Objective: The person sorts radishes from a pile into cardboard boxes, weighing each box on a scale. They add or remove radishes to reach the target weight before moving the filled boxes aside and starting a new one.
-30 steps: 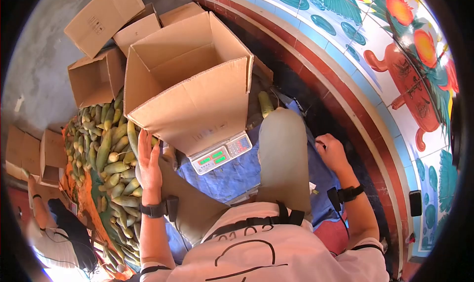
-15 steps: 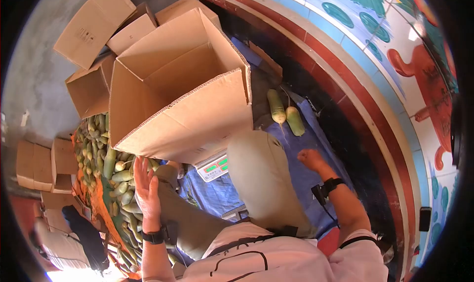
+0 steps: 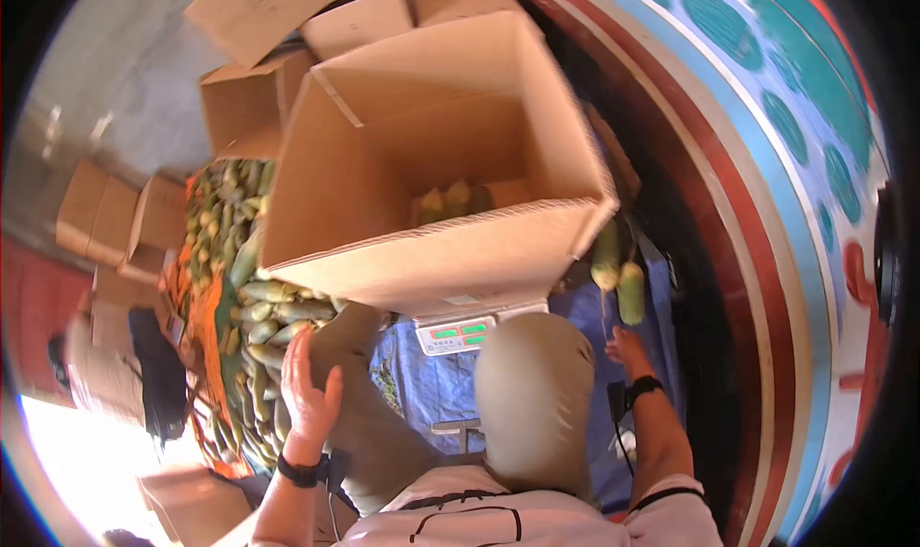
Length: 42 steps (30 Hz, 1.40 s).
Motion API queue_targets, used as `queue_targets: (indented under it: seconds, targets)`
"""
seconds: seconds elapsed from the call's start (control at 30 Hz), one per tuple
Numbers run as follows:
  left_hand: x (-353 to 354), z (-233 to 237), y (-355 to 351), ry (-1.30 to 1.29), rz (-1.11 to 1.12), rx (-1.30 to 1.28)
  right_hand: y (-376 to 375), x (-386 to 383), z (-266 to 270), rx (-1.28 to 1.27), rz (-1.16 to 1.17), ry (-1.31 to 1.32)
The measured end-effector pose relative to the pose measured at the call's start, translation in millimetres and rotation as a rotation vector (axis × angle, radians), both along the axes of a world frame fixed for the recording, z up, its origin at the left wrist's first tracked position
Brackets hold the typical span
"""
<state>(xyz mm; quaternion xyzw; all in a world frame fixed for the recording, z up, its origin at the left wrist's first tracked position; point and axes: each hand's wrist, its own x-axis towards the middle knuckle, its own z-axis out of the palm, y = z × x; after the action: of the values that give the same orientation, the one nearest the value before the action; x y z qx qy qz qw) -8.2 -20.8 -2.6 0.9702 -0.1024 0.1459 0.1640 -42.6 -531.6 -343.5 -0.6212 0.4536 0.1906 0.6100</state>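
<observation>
My left hand (image 3: 311,391) is raised beside my knee, palm facing inward and fingers stretched out, holding nothing. Near it lies a large pile of green radishes (image 3: 273,309). On the other side, my right hand (image 3: 628,349) reaches forward with fingers loosely apart and nothing visible in them. Just ahead of it are two green radishes, a darker one (image 3: 605,258) with a thin root tail and a paler one (image 3: 631,295). In front of me a big open cardboard box (image 3: 431,260) stands on a digital scale (image 3: 455,335) with lit green displays. Several radishes (image 3: 456,199) lie at its bottom.
More cardboard boxes (image 3: 244,116) stand behind the big one and at the left (image 3: 96,207). A blue tarp (image 3: 436,379) covers the floor around my knees. A painted tiled wall (image 3: 757,193) curves along the right. Another person (image 3: 105,365) is at the far left.
My view has shifted, showing radishes inside the big box. My right hand has moved forward toward the two radishes, its fingers loosening from a curled shape. My left hand stays raised and open.
</observation>
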Motion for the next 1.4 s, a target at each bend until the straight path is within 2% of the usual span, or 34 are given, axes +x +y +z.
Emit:
queue_targets:
  seconds: [0.03,0.1,0.17,0.23,0.3,0.47,0.53,0.63,0.7,0.87,1.03,1.17,1.23,1.4]
  targets:
    - [1.9,1.8,-2.8,0.0,0.018,-0.023,3.7,6.5,9.7,0.027,0.029,0.012]
    - [4.1,4.0,-3.1,-0.007,0.025,-0.022,5.1,11.7,10.8,0.132,0.085,-0.187]
    - [5.4,7.8,-2.4,0.006,0.044,-0.02,9.0,22.0,17.2,0.196,0.004,-0.24]
    - [5.9,10.0,-2.0,0.02,0.069,-0.029,-19.7,23.2,-33.2,0.109,0.018,-0.231]
    - [4.9,9.9,0.4,0.031,0.083,-0.054,-43.5,53.2,-50.6,0.116,0.105,-0.256]
    - [6.5,12.7,5.8,0.028,0.104,-0.096,-62.8,99.6,-0.7,0.118,0.211,-0.292]
    - [6.9,13.5,5.9,0.041,0.085,-0.064,-52.8,121.6,59.0,0.218,-0.163,-0.323]
    - [7.0,11.8,8.0,0.054,0.073,-0.071,-50.7,161.0,111.0,0.173,-0.142,-0.476]
    - [8.3,11.0,9.7,0.055,0.06,-0.064,-30.6,195.2,144.1,0.104,-0.341,-0.672]
    - [8.9,10.7,11.1,0.018,0.05,-0.062,-88.5,264.9,127.1,0.09,-0.273,-0.641]
    - [12.5,10.7,10.4,0.06,0.039,-0.066,-132.8,277.3,87.1,0.059,-0.21,-0.561]
    - [16.5,12.2,6.6,0.077,0.022,-0.057,-217.0,287.3,44.3,0.033,-0.197,-0.476]
    - [19.1,13.1,5.3,0.061,0.009,-0.072,-221.1,274.2,31.5,0.013,-0.189,-0.44]
    - [19.6,11.9,4.9,0.046,0.0,-0.071,-166.8,249.4,45.3,-0.051,-0.145,-0.365]
